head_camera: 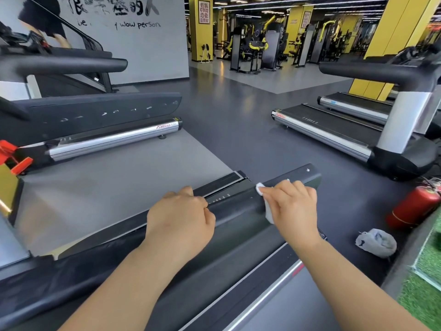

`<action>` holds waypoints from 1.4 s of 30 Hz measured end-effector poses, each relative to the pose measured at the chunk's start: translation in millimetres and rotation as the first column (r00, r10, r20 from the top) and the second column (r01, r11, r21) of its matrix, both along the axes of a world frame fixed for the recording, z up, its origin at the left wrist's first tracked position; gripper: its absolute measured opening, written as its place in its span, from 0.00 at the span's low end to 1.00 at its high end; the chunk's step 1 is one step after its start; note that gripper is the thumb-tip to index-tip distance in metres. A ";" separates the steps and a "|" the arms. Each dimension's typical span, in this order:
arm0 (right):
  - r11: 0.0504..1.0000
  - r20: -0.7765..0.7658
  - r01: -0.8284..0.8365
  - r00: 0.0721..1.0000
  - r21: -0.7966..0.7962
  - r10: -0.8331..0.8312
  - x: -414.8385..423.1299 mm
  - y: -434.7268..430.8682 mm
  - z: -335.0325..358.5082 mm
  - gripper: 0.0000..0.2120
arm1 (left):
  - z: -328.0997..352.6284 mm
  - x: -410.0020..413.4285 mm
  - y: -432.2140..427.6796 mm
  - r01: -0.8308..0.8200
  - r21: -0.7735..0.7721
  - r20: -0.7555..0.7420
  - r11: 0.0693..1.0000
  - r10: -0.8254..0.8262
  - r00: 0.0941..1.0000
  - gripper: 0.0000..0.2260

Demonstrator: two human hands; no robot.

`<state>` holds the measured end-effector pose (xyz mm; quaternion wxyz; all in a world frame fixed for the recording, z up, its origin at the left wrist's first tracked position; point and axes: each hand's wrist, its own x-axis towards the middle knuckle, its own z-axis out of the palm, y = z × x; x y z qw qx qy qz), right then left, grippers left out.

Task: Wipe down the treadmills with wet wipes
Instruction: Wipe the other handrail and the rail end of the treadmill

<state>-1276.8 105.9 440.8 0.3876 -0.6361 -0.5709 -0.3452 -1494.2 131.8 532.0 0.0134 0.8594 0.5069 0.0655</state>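
While left grip clasps handrail, right grip clamps wipe onto it; long axis lower-left to upper-right.

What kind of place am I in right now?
Most likely a commercial gym: rows of treadmills, yellow weight machines behind, and the right hand presses a wet wipe on a treadmill handrail.

Both your arms reach forward.
Your left hand curls over the handrail; your right hand grips a wet wipe.
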 end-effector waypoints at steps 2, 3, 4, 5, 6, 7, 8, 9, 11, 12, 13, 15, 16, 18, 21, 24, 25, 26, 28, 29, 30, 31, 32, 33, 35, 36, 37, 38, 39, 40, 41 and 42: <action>1.000 -0.093 -0.003 0.996 0.021 0.005 -4.7 -2.3 7.5 0.18 | -0.4 1.6 2.4 -0.009 -0.001 0.016 1.000 0.009 1.000 0.17; 0.998 -0.105 -0.040 0.994 0.042 0.045 -13.4 -1.9 12.6 0.19 | -0.8 3.6 4.4 -0.013 -0.004 0.035 1.000 0.013 0.999 0.17; 0.996 -0.086 -0.080 0.993 0.049 0.084 -24.8 -0.3 16.1 0.17 | -1.9 6.8 6.3 -0.011 -0.008 0.062 1.000 0.011 0.998 0.17; 0.993 -0.035 -0.111 0.993 0.039 0.113 -36.0 3.0 16.8 0.12 | -4.0 10.9 7.5 -0.001 -0.011 0.089 1.000 0.002 0.996 0.17; 0.991 0.027 -0.132 0.991 0.014 0.132 -46.0 6.8 15.6 0.07 | -6.3 15.3 7.6 0.013 -0.016 0.109 1.000 -0.011 0.994 0.16; 0.990 0.070 -0.139 0.988 -0.008 0.140 -52.3 10.4 14.2 0.06 | -9.0 19.3 7.1 0.027 -0.019 0.120 0.999 -0.025 0.992 0.17; 0.989 0.091 -0.143 0.985 -0.025 0.144 -53.1 13.3 11.9 0.08 | -12.2 22.4 6.8 0.035 -0.020 0.121 0.999 -0.032 0.992 0.17; 0.989 0.098 -0.140 0.985 -0.038 0.143 -49.7 14.9 10.8 0.09 | -14.8 23.5 6.6 0.036 -0.019 0.117 0.999 -0.033 0.993 0.17; 0.991 0.109 -0.112 0.987 -0.080 0.120 -36.2 16.0 13.1 0.09 | -17.0 22.6 7.7 0.022 -0.001 0.100 1.000 -0.022 0.995 0.17; 0.991 0.123 -0.066 0.989 -0.113 0.080 -27.9 17.0 15.6 0.09 | -17.3 21.5 8.3 0.018 0.007 0.093 1.000 -0.018 0.996 0.17; 0.989 0.151 0.000 0.988 -0.151 0.023 -18.5 18.7 18.2 0.10 | -17.3 20.7 8.3 0.017 0.017 0.084 1.000 -0.018 0.996 0.17; 0.963 0.232 0.154 0.968 -0.223 -0.101 -0.7 21.4 25.9 0.11 | -17.9 20.4 7.3 0.025 0.034 0.073 0.999 -0.027 0.997 0.17; 0.953 0.241 0.190 0.961 -0.236 -0.132 6.9 21.9 28.8 0.12 | -18.5 20.9 6.3 0.030 0.036 0.068 0.999 -0.032 0.997 0.17; 0.968 0.165 0.131 0.982 -0.212 -0.097 6.4 18.0 32.3 0.14 | -20.5 20.5 4.9 0.035 0.052 0.062 0.998 -0.038 0.997 0.17; 0.995 0.110 -0.069 0.991 -0.075 0.077 -26.8 9.8 26.7 0.10 | -21.0 20.1 5.4 0.068 0.067 0.056 0.995 -0.072 0.996 0.17; 0.990 0.131 -0.142 0.981 -0.024 0.144 -43.3 5.5 10.5 0.07 | -21.5 18.6 5.3 0.114 0.062 0.040 0.992 -0.116 0.992 0.18; 0.989 0.113 -0.145 0.983 0.002 0.144 -40.2 5.5 6.3 0.06 | -18.0 17.5 4.0 0.117 0.056 0.055 0.992 -0.120 0.991 0.18; 0.989 0.103 -0.142 0.985 0.028 0.138 -34.8 5.9 3.2 0.06 | -17.3 16.3 4.5 0.107 0.054 0.050 0.993 -0.109 0.993 0.18; 0.994 0.110 -0.100 0.989 0.050 0.094 -23.9 7.8 -0.8 0.07 | -17.8 18.9 5.8 0.079 0.192 0.110 0.978 -0.102 0.989 0.16; 0.997 0.108 -0.060 0.993 0.048 0.054 -17.9 9.2 -2.7 0.08 | -12.1 18.9 3.8 0.078 0.270 0.147 0.960 -0.121 0.982 0.15; 0.999 0.094 -0.013 0.996 0.044 0.009 -11.4 9.4 -4.1 0.08 | -7.4 17.7 1.9 0.093 0.300 0.116 0.950 -0.133 0.984 0.14; 0.999 0.065 0.031 0.997 0.042 -0.033 -5.1 8.3 -4.7 0.08 | -10.9 17.7 1.8 0.104 0.260 0.065 0.960 -0.125 0.990 0.13; 0.997 0.019 0.062 0.998 0.043 -0.062 -0.3 5.6 -5.3 0.09 | -10.7 18.6 2.2 0.107 0.231 0.037 0.967 -0.119 0.992 0.12; 0.996 -0.031 0.070 0.997 0.050 -0.068 0.7 1.9 -5.7 0.11 | -5.8 19.2 1.4 0.111 0.216 0.041 0.970 -0.122 0.992 0.10; 0.997 -0.088 0.012 0.996 0.072 -0.006 -12.5 -4.1 -4.6 0.11 | -3.2 15.5 1.1 0.113 0.155 0.040 0.981 -0.121 0.992 0.10; 0.997 -0.072 -0.036 0.997 0.073 0.041 -24.5 -5.4 -4.7 0.09 | -13.8 15.5 5.8 0.088 0.102 0.120 0.991 -0.100 0.988 0.13; 0.995 -0.029 -0.073 0.997 0.068 0.075 -36.3 -5.2 -7.5 0.08 | -21.4 17.3 10.2 0.098 0.068 0.169 0.993 -0.109 0.980 0.15; 0.993 0.017 -0.102 0.995 0.056 0.101 -45.1 -4.4 -10.5 0.08 | -24.0 21.1 10.8 0.098 0.026 0.216 0.995 -0.102 0.971 0.16; 0.990 0.047 -0.132 0.990 0.048 0.129 -48.0 -3.2 -13.7 0.08 | -24.6 25.1 9.9 0.113 0.012 0.229 0.994 -0.113 0.967 0.16; 0.986 0.059 -0.160 0.986 0.051 0.157 -45.6 -2.2 -16.5 0.08 | -25.1 29.3 8.8 0.136 0.032 0.238 0.990 -0.139 0.961 0.16; 0.981 0.061 -0.182 0.982 0.064 0.178 -39.6 -1.3 -19.3 0.09 | -25.5 34.3 6.7 0.155 0.024 0.255 0.988 -0.156 0.954 0.16; 0.977 0.064 -0.198 0.979 0.078 0.193 -32.2 -1.1 -22.0 0.09 | -24.7 37.9 4.5 0.165 0.021 0.269 0.986 -0.165 0.949 0.16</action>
